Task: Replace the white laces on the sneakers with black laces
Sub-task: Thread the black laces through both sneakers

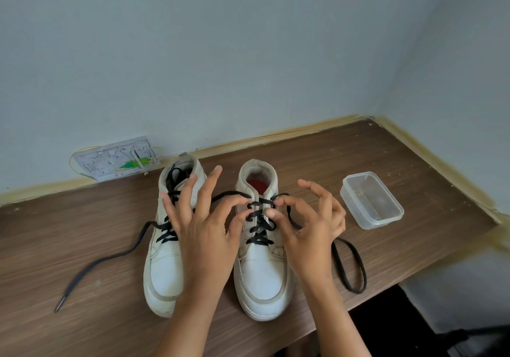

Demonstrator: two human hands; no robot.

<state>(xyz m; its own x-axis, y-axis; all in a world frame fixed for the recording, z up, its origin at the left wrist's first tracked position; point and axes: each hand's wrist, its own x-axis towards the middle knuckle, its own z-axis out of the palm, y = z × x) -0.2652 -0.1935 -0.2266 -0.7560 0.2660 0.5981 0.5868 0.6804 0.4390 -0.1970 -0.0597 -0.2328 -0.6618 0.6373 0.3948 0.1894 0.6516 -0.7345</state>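
Two white high-top sneakers stand side by side on the wooden table, toes toward me. Both carry black laces. The left sneaker has a loose black lace end trailing left across the table. On the right sneaker, my left hand pinches the black lace at the top left eyelet, its other fingers spread over the left shoe. My right hand pinches the same lace at the top right eyelet. A lace loop hangs off to the right.
An empty clear plastic container sits right of the sneakers. A white wall box with green and yellow wires is fixed at the back left. The table meets walls behind and at the right; its front edge drops off near the right.
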